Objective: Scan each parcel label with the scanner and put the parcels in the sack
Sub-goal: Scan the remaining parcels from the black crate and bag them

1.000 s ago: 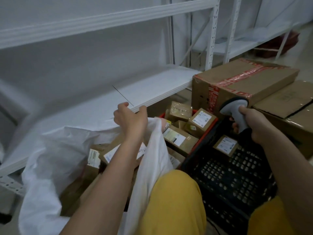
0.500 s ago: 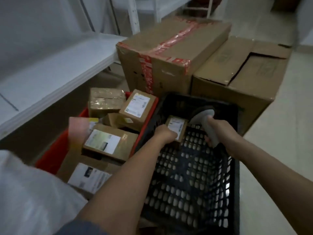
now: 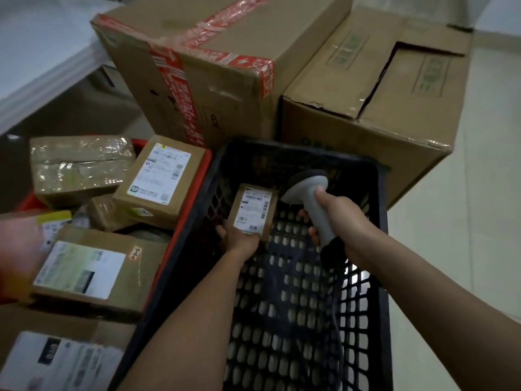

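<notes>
My left hand [image 3: 239, 238] holds a small brown parcel [image 3: 253, 211] from below inside the black crate [image 3: 298, 153], its white label facing up. My right hand [image 3: 341, 218] grips the grey handheld scanner [image 3: 313, 198], whose head sits just right of the parcel's label. The scanner's cable runs down over the crate floor. Several more labelled parcels [image 3: 160, 182] lie in the red crate [image 3: 204, 162] to the left. The sack is out of view.
Two large cardboard boxes [image 3: 214, 66] [image 3: 380, 94] stand behind the crates, one bound with red tape. A white shelf board [image 3: 42, 66] runs along the far left. Pale floor tiles [image 3: 485, 221] lie to the right.
My left hand let go of the white sack, reached into the black crate and took up the small parcel. The scanner came down beside its label. My view swung right, off the sack.
</notes>
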### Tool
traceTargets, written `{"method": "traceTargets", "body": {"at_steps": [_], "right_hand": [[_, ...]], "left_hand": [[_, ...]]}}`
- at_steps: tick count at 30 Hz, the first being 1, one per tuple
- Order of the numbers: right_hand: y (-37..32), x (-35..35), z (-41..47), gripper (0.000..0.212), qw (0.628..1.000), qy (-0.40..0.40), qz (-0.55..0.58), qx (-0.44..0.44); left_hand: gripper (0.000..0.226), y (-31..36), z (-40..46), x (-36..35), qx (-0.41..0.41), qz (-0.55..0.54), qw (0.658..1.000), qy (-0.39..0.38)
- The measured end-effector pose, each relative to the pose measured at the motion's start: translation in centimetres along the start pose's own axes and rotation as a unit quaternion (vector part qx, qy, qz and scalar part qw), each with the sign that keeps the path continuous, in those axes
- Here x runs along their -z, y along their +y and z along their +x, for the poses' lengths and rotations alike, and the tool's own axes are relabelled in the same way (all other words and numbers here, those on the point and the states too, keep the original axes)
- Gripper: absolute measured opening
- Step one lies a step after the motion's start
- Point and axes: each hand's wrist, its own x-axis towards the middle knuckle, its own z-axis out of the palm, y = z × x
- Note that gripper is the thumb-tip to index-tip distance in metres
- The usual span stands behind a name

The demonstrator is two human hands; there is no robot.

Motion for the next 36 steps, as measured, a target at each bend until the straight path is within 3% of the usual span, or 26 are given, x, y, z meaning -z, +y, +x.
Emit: {"method": "traceTargets", "body": {"at_steps": [3,6,9,10,14,17,22,27,31,36], "right_hand": [[0.0,-0.4,0.4,0.044,1.0,-0.003,0.02,-0.002],[0.1,-0.8,1.0,0.047,1.0,-0.005,0.025,-0.008],[0.0,-0.8,1.6,0.052,0.999,-0.011,0.032,-0.012],[0.0,-0.6,1.8,0.053,0.999,-0.015,0.033,-0.012],[-0.1,0.1,2.0,0.051,1.0,-0.006,0.03,-0.008],[-0.4,0.4,2.1,0.048,1.0,-0.001,0.027,-0.007],[-0.2,1.0,2.8,0.05,1.0,-0.002,-0.011,0.01],[-0.2,1.6,3.3,0.042,1.0,-0.003,-0.001,0.018],[-0.3,2.0,3.5,0.042,1.0,-0.008,0.014,0.022],[-0.2,2.5,3.8,0.047,1.0,-0.009,0.016,0.023]], "left_hand": [[0.095,0.2,0.7,-1.2,0.054,-0.015,0.998,-0.004],[0.084,-0.4,1.0,-2.4,0.082,-0.016,0.996,-0.024],[0.094,-0.6,1.2,-3.4,0.093,-0.067,0.992,-0.051],[0.089,-0.6,1.3,-3.7,0.094,-0.112,0.987,-0.072],[0.035,0.8,0.4,-4.7,0.153,-0.242,0.942,-0.173],[0.032,1.7,-0.1,-5.8,0.173,-0.321,0.907,-0.213],[0.047,2.6,0.6,-7.2,0.174,-0.445,0.858,-0.189],[0.064,4.0,0.8,-8.1,0.158,-0.454,0.857,-0.185],[0.046,3.1,1.2,-8.2,0.183,-0.44,0.864,-0.162],[0.045,3.1,1.9,-7.4,0.193,-0.46,0.852,-0.162]]}}
